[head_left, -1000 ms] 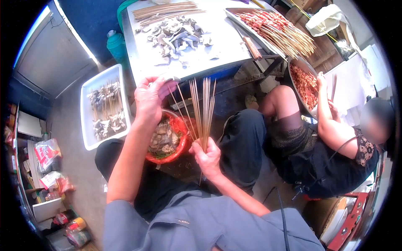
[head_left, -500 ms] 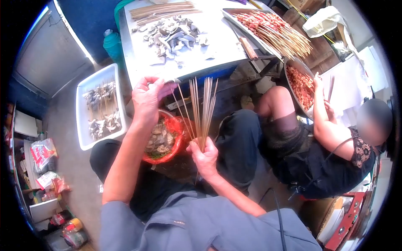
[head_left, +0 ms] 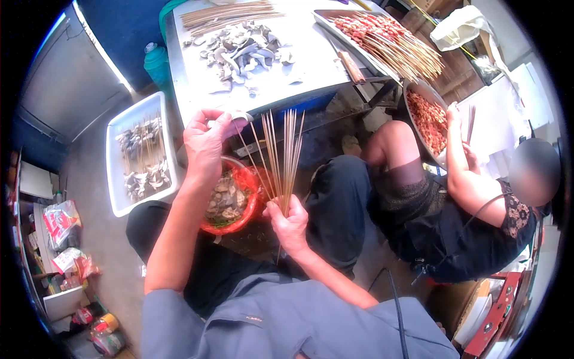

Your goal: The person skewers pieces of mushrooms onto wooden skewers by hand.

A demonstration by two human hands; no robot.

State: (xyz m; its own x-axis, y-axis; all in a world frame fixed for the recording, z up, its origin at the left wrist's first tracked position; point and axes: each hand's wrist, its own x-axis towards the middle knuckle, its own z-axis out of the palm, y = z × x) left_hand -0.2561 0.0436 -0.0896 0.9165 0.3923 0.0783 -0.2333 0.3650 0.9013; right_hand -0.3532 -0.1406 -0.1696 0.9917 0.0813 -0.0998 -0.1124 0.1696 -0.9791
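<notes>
My left hand [head_left: 204, 143] pinches a pale oyster mushroom piece [head_left: 240, 117] between thumb and fingers. My right hand [head_left: 289, 222] is closed around the lower part of a bundle of thin wooden skewers [head_left: 284, 158], which fan out upward. One or two skewers lean away from the bundle toward the mushroom piece; whether a tip has pierced it I cannot tell. More grey oyster mushroom pieces [head_left: 244, 51] lie heaped on the white table [head_left: 281, 84] ahead. Loose skewers [head_left: 230, 17] are laid behind that heap.
A white tray [head_left: 112, 179] on the left floor holds skewered mushrooms. Between my legs stands a red-bagged bucket [head_left: 254, 200] of scraps. A tray of meat skewers [head_left: 394, 45] and a knife [head_left: 351, 67] lie at right. A co-worker [head_left: 448, 221] sits beside a meat bowl [head_left: 427, 119].
The mushroom piece in my left hand has turned slightly and shows more of its pale surface. The leaning skewer has shifted a little left; my right hand keeps its grip on the bundle.
</notes>
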